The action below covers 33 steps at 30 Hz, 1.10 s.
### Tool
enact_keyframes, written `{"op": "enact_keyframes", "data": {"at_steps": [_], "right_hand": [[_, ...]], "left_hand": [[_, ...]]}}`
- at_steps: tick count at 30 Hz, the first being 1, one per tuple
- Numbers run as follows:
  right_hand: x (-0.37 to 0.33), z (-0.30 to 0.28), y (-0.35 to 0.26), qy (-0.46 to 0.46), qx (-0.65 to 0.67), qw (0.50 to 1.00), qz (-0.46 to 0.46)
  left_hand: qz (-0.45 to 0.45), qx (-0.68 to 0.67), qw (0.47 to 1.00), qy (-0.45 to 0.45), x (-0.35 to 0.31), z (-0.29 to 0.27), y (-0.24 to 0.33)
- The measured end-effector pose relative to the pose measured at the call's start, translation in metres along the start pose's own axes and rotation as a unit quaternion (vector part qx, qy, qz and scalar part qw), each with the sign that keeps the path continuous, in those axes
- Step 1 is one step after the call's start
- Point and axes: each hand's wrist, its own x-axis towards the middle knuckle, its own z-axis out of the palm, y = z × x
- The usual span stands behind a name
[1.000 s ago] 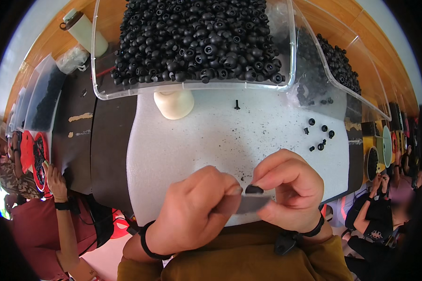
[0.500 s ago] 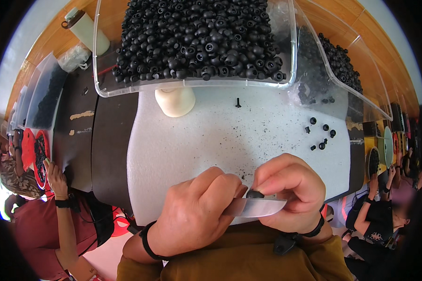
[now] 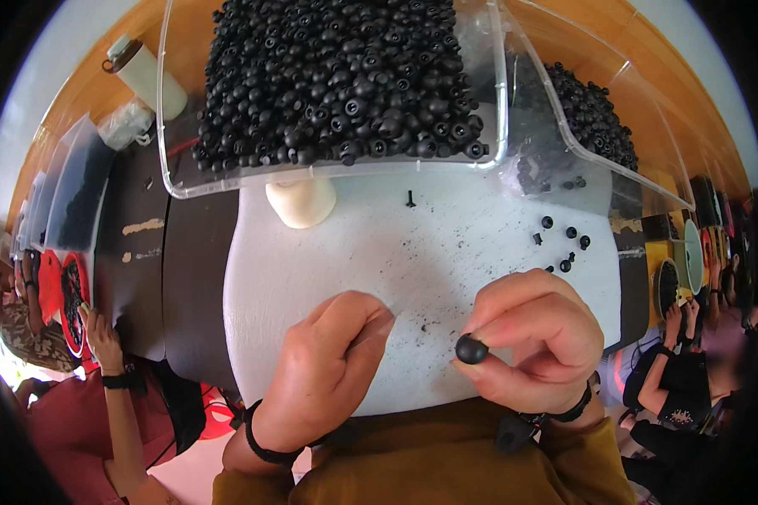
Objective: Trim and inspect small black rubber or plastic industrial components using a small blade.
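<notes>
Split apart over the white mat (image 3: 312,269)!

Up front looms the clear bin (image 3: 370,170), heaped with black pieces (image 3: 337,84). Here's the right hand (image 3: 539,345), fingers curled, thumb and forefinger clamped in a pinch. Opposite, the left hand (image 3: 333,362) makes a tight fist around a knife (image 3: 372,331), its blurred blade angling up. And the black ball (image 3: 472,348)? Right in that pinch, well apart from the blade!

Dark brown surface (image 3: 198,278), seamed, with tan scuffed patches. Orange-brown wood-grain planking (image 3: 682,109), beyond it; wall or floor unclear. Pale bluish-white expanse (image 3: 34,97), outermost. Pale pink floor (image 3: 181,463), lower left. Bright white glare (image 3: 13,358), far left.
</notes>
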Motion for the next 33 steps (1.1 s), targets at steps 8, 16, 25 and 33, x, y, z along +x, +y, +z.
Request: {"op": "enact_keyframes", "data": {"at_steps": [8,16,25,33], "right_hand": [[0.023,-0.053,-0.009,0.137,-0.256,0.95,-0.115],[0.065,-0.056,-0.006,0.159,-0.512,0.835,-0.123],[0.083,0.001,0.031,-0.04,-0.494,0.864,-0.086],[0.082,0.001,0.037,-0.047,-0.484,0.869,-0.087]], "left_hand": [[-0.089,-0.067,0.994,-0.011,-0.013,-0.005,-0.012],[-0.054,-0.065,0.996,-0.028,-0.013,-0.004,-0.019],[-0.047,-0.066,0.996,-0.026,-0.013,-0.005,-0.02],[-0.013,-0.063,0.997,-0.031,-0.013,0.0,-0.023]]}}
